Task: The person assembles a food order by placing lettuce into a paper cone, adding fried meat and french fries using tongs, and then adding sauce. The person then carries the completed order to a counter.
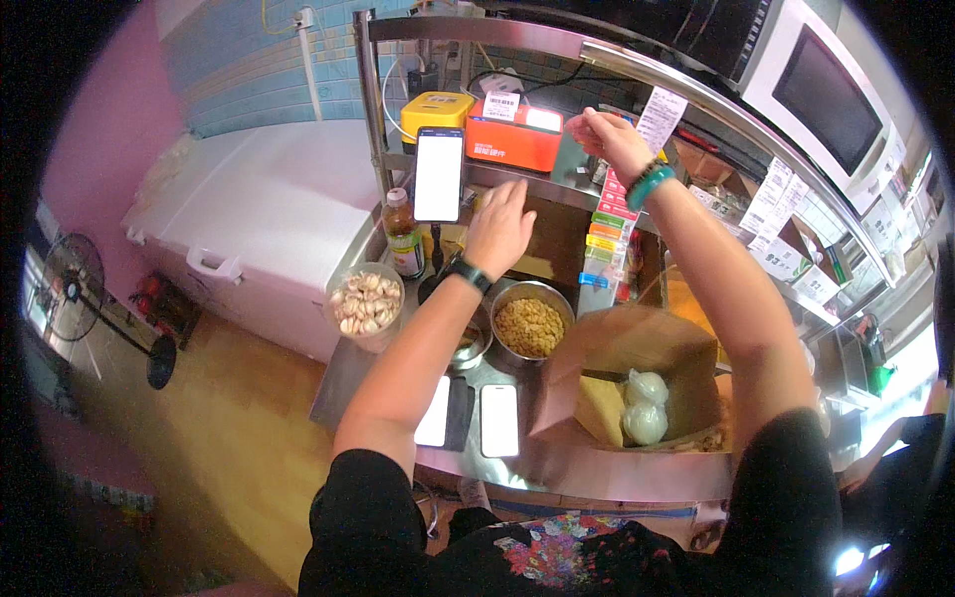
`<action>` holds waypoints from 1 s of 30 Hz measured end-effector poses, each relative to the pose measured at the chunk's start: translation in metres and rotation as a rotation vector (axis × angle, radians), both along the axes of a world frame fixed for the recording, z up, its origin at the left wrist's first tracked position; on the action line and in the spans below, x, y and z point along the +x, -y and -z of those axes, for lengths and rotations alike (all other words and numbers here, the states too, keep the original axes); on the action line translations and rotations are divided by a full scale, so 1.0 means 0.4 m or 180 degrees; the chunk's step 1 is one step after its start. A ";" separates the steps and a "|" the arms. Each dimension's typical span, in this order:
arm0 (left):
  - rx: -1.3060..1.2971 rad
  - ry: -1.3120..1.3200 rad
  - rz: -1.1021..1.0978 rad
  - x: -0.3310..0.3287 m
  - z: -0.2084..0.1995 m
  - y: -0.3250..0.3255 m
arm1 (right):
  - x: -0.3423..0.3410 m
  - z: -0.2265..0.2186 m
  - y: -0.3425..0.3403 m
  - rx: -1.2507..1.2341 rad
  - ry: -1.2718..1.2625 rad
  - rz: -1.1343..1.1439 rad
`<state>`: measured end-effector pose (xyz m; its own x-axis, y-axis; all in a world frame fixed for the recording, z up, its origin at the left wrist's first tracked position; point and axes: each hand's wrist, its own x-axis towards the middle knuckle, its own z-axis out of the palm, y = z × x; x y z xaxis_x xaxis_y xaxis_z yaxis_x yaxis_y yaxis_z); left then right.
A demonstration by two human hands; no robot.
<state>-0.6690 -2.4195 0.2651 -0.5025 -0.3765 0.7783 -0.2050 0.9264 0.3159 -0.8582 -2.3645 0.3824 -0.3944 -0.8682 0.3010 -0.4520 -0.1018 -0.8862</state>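
Note:
My left hand (pixel 500 231), a dark band on its wrist, is raised before the shelf with fingers stretched out. It is just right of an upright phone (pixel 439 175) with a bright white screen, and holds nothing visible. My right hand (pixel 609 141), with a green bangle and beads at the wrist, is higher, beside an orange-red box-shaped device (pixel 513 137). Its fingers bend to the left and are blurred; whether they hold anything is unclear. Below the hands are a metal bowl of yellow chopped food (pixel 531 326) and an open brown paper bag (pixel 652 343) with round white wrapped bundles (pixel 646 408).
A tub of garlic-like cloves (pixel 366 303) and a bottle (pixel 402 234) stand left. Phones (pixel 499 421) lie at the counter's front. Coloured labels (pixel 607 234) and paper slips (pixel 661 119) hang from the metal shelf (pixel 477 32). A white chest freezer (pixel 259 229) stands left, a microwave (pixel 831 95) upper right.

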 end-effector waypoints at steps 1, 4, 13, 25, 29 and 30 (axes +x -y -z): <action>-0.0059 -0.0022 0.0075 -0.049 -0.008 0.032 | -0.061 0.028 0.062 -0.0024 -0.0127 0.0240; -0.0278 -0.0028 0.0047 -0.160 -0.033 0.109 | -0.156 0.056 0.200 0.0300 -0.0694 0.0864; -0.0758 -0.0340 -0.0404 -0.278 0.036 0.271 | -0.044 0.042 0.484 0.0813 -0.1678 0.1335; -0.0751 -0.0034 -0.0207 -0.276 0.017 0.265 | -0.094 0.083 0.487 -0.0145 0.0193 -0.0440; -0.0781 -0.0117 -0.0145 -0.268 0.013 0.265 | -0.081 0.079 0.469 -0.0046 0.0527 -0.0597; -0.0788 -0.0154 -0.0143 -0.268 0.012 0.266 | -0.080 0.076 0.467 -0.0024 0.0452 -0.0613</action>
